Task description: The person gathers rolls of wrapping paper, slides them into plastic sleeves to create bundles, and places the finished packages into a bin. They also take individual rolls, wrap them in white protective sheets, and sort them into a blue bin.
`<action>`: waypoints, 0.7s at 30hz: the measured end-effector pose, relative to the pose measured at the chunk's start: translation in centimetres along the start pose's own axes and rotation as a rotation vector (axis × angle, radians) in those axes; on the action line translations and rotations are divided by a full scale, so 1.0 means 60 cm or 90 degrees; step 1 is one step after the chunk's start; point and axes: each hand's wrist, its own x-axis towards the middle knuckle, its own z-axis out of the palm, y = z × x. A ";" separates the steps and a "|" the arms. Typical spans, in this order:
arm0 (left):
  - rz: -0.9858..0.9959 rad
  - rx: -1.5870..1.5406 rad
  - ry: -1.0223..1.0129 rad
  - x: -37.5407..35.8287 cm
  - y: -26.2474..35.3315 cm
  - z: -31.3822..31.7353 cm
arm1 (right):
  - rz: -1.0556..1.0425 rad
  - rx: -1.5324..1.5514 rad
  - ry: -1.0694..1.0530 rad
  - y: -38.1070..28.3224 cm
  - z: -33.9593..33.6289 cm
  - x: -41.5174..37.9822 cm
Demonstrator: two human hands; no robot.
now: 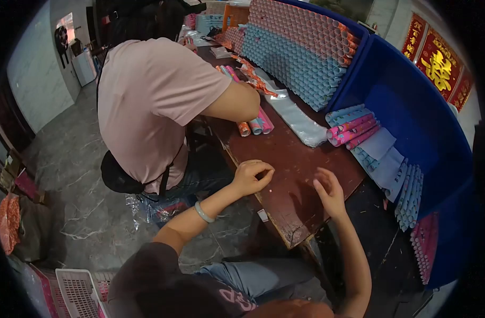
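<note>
My left hand (251,177) hovers over the near left edge of the brown table (285,153), fingers loosely curled and a gap showing between thumb and fingers. I see nothing in it. A pale bangle circles that wrist. My right hand (331,195) is above the table's right side, its fingers bent and apart, also holding nothing visible. Ahead of my hands, pink patterned paper rolls (353,130) lie with blue ones at the right. Several orange, blue and pink rolls (256,125) lie under the co-worker's arm. Clear plastic sleeves (299,127) stretch along the table.
A co-worker in a pink shirt (152,85) sits close on my left. A big stack of pink and blue rolls (300,53) stands at the back. Blue bins (412,95) line the right, with more blue rolls (410,196) beside them. White baskets (75,291) stand lower left.
</note>
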 end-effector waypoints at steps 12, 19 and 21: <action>0.007 0.089 -0.074 0.005 -0.003 -0.006 | 0.119 -0.479 -0.167 -0.087 0.222 0.367; 0.011 0.078 -0.059 0.010 0.003 -0.008 | 0.060 -0.588 0.047 -0.001 0.321 0.404; 0.025 0.077 -0.052 0.011 0.002 -0.007 | 0.058 -0.579 0.035 0.001 0.322 0.397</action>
